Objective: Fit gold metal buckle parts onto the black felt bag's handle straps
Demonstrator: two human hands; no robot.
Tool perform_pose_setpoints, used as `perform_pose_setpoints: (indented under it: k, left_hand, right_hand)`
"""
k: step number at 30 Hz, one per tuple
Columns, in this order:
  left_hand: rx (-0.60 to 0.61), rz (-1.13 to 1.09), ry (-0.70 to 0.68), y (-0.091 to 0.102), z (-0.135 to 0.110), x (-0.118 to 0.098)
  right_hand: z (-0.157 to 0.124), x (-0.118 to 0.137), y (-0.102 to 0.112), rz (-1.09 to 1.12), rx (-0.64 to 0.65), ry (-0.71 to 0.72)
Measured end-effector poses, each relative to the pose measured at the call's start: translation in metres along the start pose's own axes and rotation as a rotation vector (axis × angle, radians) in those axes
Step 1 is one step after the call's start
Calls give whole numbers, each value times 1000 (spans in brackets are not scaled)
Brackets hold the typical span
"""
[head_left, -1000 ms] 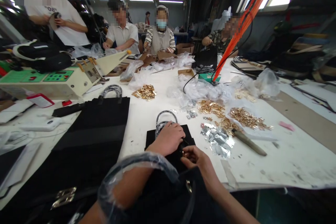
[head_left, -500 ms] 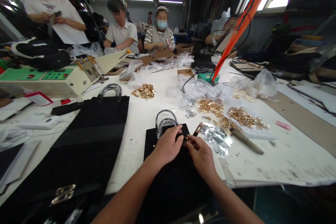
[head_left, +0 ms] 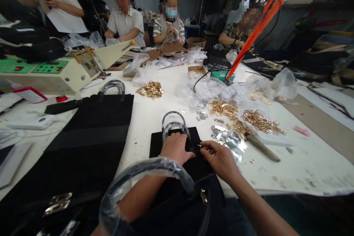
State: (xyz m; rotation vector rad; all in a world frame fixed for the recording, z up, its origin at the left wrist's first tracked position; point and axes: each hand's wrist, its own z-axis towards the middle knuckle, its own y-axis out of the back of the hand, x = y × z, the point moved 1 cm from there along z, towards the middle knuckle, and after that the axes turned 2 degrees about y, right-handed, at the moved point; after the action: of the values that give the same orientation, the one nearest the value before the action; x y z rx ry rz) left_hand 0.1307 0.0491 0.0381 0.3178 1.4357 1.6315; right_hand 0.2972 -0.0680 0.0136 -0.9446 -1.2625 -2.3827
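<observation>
A small black handbag [head_left: 159,146] lies flat on the white table [head_left: 290,169] in front of me, its plastic-wrapped handles [head_left: 173,125] pointing away. My left hand [head_left: 176,148] rests palm down on the bag just below the handles, fingers curled loosely. My right hand [head_left: 219,159] is beside it, thumb and fingertips pinched on a small gold metal fitting [head_left: 201,145] at the bag's right edge. Close under the camera, another black bag with a plastic-wrapped handle [head_left: 143,177] arches over my left forearm.
Heaps of gold fittings [head_left: 261,122] and silver foil pieces [head_left: 228,140] lie to the right, with a knife-like tool [head_left: 261,147]. A stack of larger black bags [head_left: 94,136] fills the left. A cream machine [head_left: 55,73] stands far left. Several people work across the table.
The view dipped and a wrapped bag handle came back over my left forearm. My left hand flattened onto the bag; my right hand shifted slightly right, still pinching the fitting.
</observation>
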Motion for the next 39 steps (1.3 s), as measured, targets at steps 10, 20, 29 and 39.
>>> perform_pose_setpoints:
  k: [10,20,29,39]
  left_hand:
    - [0,-86,-18,8,-6,-5]
    - [-11,-68,20,14,-21,-19]
    - [-35,-135,-29,22,-39,-29]
    - [11,-214,-111,30,-57,-20]
  right_hand:
    - [-19,9,12,-118,-52,67]
    - [-34,16,8,-190,-117,156]
    - [-40,23,13,-253,-77,170]
    - [-33,37,40,5,-44,-7]
